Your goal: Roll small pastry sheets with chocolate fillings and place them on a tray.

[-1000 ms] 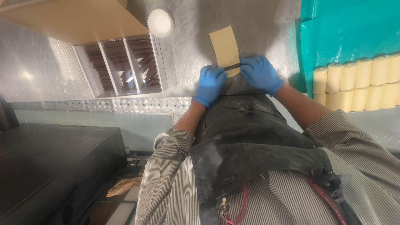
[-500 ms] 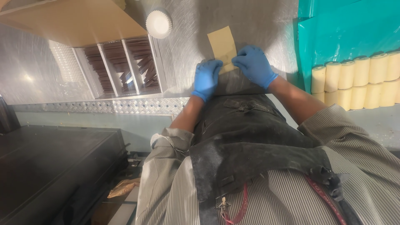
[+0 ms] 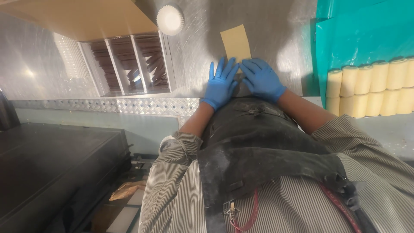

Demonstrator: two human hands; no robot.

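Observation:
A tan rectangular dough sheet (image 3: 236,43) lies flat on the steel table (image 3: 280,26). My left hand (image 3: 221,84) and my right hand (image 3: 261,80), both in blue gloves, rest palm-down side by side on the sheet's near end, fingers stretched out and pointing away from me. The near end of the sheet is hidden under the fingers. I cannot see anything gripped in either hand. My dark apron (image 3: 258,146) fills the lower middle of the view.
A divided tray of dark sticks (image 3: 129,60) sits left of the hands, a white round cup (image 3: 170,19) above it. A teal sheet (image 3: 362,30) at right carries rows of pale dough rolls (image 3: 371,86). A black box (image 3: 51,168) stands low at left.
A dark stick held across the sheet's near end a second ago is out of sight now. Both hands have come together and flattened over that end.

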